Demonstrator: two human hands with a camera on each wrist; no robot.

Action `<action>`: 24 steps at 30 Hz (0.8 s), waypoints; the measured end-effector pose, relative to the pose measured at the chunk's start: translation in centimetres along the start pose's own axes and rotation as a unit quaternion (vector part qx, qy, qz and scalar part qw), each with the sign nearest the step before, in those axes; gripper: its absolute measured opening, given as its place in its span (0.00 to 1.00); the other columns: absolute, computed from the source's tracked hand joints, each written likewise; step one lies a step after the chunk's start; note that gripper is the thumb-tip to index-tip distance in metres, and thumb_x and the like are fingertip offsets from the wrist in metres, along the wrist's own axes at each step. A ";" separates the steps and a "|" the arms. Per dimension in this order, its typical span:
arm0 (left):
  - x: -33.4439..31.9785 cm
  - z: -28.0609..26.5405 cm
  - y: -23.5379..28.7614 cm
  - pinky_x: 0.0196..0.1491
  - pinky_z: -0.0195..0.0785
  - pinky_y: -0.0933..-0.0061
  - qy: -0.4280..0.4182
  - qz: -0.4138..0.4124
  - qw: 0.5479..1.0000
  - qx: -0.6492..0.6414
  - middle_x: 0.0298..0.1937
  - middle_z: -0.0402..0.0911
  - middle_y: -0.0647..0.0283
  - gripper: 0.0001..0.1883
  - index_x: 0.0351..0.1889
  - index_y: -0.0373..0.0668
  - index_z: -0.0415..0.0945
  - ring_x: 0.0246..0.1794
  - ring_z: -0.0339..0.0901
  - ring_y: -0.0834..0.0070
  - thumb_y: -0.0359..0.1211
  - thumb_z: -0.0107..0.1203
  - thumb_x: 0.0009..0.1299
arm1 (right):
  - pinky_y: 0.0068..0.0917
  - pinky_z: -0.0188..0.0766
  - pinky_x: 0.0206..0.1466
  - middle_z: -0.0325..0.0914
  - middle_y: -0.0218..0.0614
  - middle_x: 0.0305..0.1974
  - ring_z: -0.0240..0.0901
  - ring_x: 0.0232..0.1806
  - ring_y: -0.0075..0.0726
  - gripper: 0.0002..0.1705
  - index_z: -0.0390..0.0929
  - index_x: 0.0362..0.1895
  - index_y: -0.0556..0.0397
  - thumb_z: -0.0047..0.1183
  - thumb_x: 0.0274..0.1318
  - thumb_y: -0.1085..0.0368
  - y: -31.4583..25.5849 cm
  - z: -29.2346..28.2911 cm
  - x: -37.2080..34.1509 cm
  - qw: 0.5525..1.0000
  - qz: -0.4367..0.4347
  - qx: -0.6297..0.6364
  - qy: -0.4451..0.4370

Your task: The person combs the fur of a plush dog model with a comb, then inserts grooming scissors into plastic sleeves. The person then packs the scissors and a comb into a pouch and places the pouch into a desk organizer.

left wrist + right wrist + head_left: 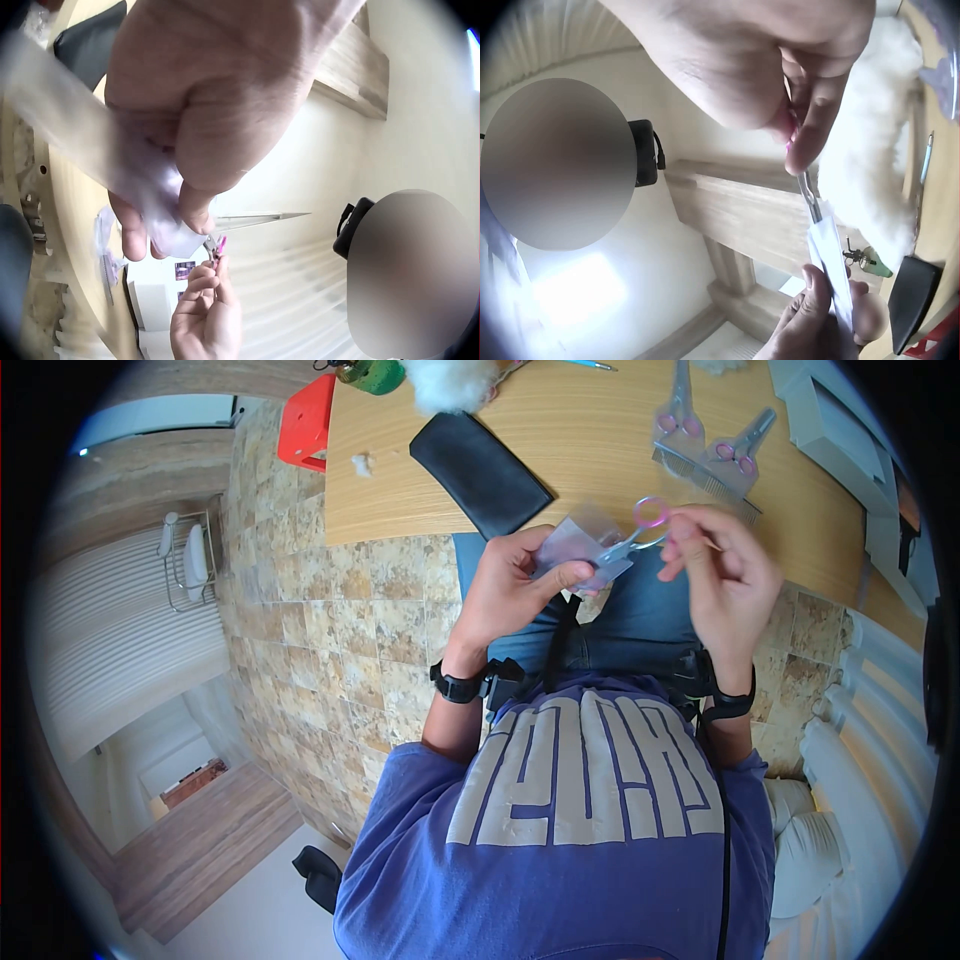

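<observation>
A clear plastic sleeve (568, 550) is gripped in my left hand (515, 580), the thumb pressed along its near side. Out of the sleeve's open end stick the shanks and pink ring handles of a pair of scissors (808, 191); their blades are inside the plastic. My right hand (735, 575) is at the handle end, and in the right wrist view its thumb and finger pinch the scissors there. The left wrist view also shows the right hand's (206, 322) fingertips at the pink handle. Both hands are above the lap, by the table's front edge.
On the wooden table (590, 440) lie a black case (480, 475), two more pink-ringed scissors (680, 422) in sleeves, and metal combs (690, 470). Farther back are white fluff (445, 385), a green bottle (378, 376) and a blue pen (590, 364). A red stool (305, 420) stands left.
</observation>
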State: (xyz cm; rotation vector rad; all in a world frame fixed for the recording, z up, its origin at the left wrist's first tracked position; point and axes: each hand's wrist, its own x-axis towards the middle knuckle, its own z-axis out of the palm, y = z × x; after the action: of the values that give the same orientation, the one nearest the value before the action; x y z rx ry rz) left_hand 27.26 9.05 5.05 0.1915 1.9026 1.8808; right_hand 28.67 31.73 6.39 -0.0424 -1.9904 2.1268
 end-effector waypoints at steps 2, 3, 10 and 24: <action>0.0 0.5 0.3 0.47 0.76 0.77 0.006 0.002 1.000 -0.026 0.41 0.88 0.62 0.13 0.50 0.31 0.81 0.42 0.83 0.82 0.29 0.67 0.72 | 0.21 0.75 0.31 0.82 0.36 0.32 0.78 0.29 0.24 0.05 0.85 0.42 0.62 0.62 0.64 0.72 0.3 0.8 -0.1 0.997 -0.048 -0.049 -0.024; 0.1 0.5 0.1 0.47 0.76 0.77 0.005 0.002 1.000 -0.026 0.41 0.88 0.62 0.13 0.50 0.31 0.81 0.42 0.83 0.82 0.29 0.67 0.72 | 0.22 0.72 0.31 0.82 0.35 0.31 0.75 0.28 0.23 0.04 0.86 0.40 0.60 0.65 0.60 0.73 0.4 1.1 -0.1 0.989 -0.097 -0.097 -0.048; 0.4 0.7 -0.4 0.48 0.78 0.77 0.054 0.044 0.998 -0.010 0.42 0.88 0.60 0.13 0.51 0.30 0.81 0.43 0.84 0.79 0.28 0.65 0.73 | 0.25 0.72 0.34 0.81 0.35 0.31 0.75 0.29 0.29 0.06 0.87 0.39 0.56 0.66 0.56 0.74 0.2 1.3 -0.3 0.975 -0.118 -0.177 -0.056; -0.3 1.6 -1.3 0.42 0.78 0.78 0.056 0.054 0.996 0.034 0.38 0.88 0.62 0.10 0.48 0.30 0.82 0.38 0.84 0.82 0.28 0.65 0.73 | 0.36 0.77 0.52 0.77 0.40 0.63 0.80 0.51 0.40 0.12 0.87 0.41 0.57 0.67 0.58 0.63 -0.2 0.1 0.1 0.950 -0.104 -0.186 -0.227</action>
State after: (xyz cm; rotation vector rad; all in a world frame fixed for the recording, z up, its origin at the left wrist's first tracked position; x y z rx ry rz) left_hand 28.48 10.28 3.89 0.2193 2.0715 1.9354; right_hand 28.62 31.65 6.63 0.6202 -2.4928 1.7136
